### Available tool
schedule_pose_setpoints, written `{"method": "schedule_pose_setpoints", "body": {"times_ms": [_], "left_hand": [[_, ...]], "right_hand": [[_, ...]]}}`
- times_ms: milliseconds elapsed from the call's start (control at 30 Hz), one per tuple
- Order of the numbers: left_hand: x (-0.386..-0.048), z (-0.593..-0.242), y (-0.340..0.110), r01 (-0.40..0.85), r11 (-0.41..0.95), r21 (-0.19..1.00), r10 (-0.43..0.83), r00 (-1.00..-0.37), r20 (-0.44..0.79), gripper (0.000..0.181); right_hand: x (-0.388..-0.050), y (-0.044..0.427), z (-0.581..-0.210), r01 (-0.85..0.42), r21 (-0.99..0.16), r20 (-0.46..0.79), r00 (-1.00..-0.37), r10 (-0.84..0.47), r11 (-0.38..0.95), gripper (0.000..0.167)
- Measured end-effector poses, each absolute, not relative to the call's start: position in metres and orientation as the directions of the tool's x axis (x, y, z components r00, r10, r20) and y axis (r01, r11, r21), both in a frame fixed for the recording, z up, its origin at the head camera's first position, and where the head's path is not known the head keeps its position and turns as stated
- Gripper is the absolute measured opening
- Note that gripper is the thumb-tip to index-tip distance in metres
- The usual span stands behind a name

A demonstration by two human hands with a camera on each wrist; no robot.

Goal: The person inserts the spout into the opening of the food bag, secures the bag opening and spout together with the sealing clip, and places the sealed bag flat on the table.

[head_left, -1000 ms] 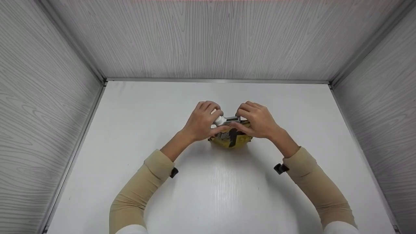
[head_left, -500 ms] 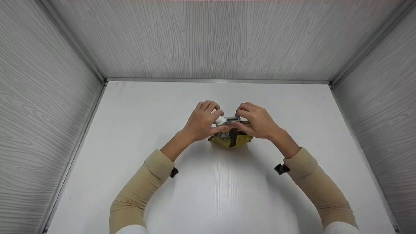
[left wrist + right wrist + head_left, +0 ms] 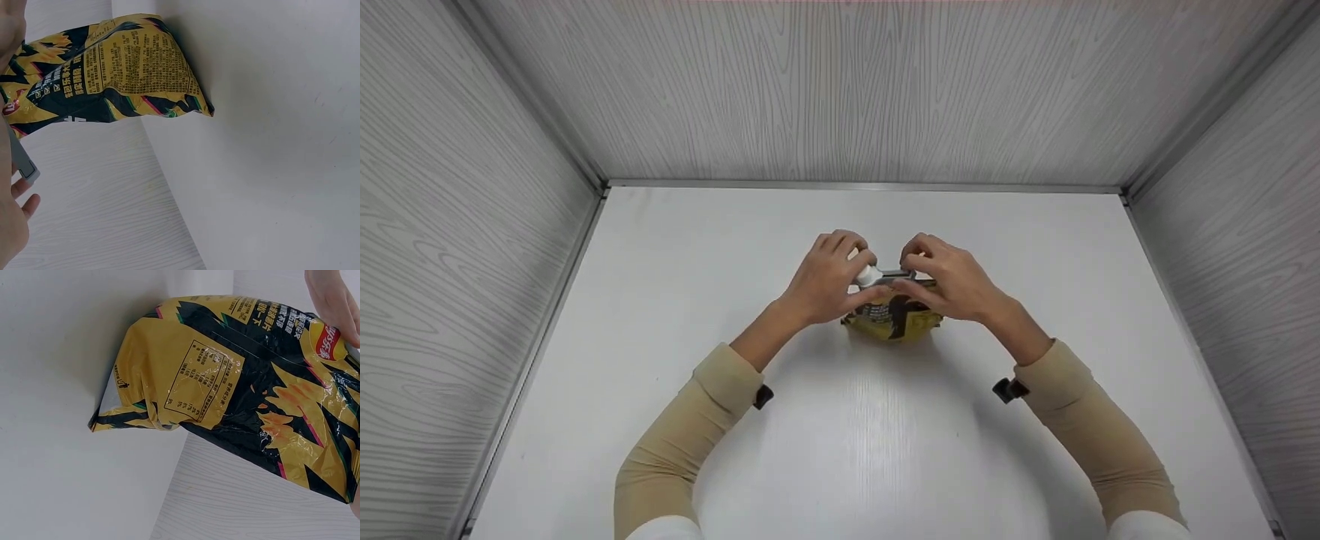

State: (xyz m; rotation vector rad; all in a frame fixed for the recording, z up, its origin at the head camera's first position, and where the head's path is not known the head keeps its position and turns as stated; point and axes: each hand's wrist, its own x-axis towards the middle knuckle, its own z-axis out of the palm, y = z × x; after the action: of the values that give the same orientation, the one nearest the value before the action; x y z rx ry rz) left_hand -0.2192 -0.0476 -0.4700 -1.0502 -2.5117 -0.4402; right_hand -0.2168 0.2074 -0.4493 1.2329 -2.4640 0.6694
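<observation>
A yellow and black chip bag (image 3: 891,324) stands upright on the white table (image 3: 877,442), its printed sides showing in both wrist views. Across its top lies a grey bar with a white rounded end, which looks like a bag clip (image 3: 896,275). My left hand (image 3: 823,281) grips the clip's white end, fingers curled over the far side and thumb along the near side. At the other end, my right hand (image 3: 952,279) pinches the clip and the bag's top edge between curled fingers and thumb. The fingertips behind the clip are partly hidden.
Grey wood-grain panels wall in the table at the back (image 3: 855,90), left (image 3: 450,247) and right (image 3: 1237,247). A metal strip (image 3: 862,186) runs along the foot of the back panel.
My right hand's fingers have shifted slightly up and left at the clip's end. The left hand, the bag and the clip stay almost where they were.
</observation>
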Motion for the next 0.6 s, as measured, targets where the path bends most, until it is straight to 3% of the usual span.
{"method": "schedule_pose_setpoints", "body": {"times_ms": [267, 600], "left_hand": [[-0.219, -0.4705, -0.0454, 0.736, 0.664, 0.133, 0.617, -0.639, 0.46, 0.041], [-0.2205, -0.4713, -0.0426, 0.724, 0.668, 0.173, 0.602, -0.662, 0.446, 0.039]], "right_hand": [[-0.217, 0.207, -0.4495, -0.82, -0.3, 0.46, -0.572, -0.68, 0.487, 0.022], [-0.2166, 0.2056, -0.4474, -0.79, -0.367, 0.418, -0.611, -0.672, 0.491, 0.016]]}}
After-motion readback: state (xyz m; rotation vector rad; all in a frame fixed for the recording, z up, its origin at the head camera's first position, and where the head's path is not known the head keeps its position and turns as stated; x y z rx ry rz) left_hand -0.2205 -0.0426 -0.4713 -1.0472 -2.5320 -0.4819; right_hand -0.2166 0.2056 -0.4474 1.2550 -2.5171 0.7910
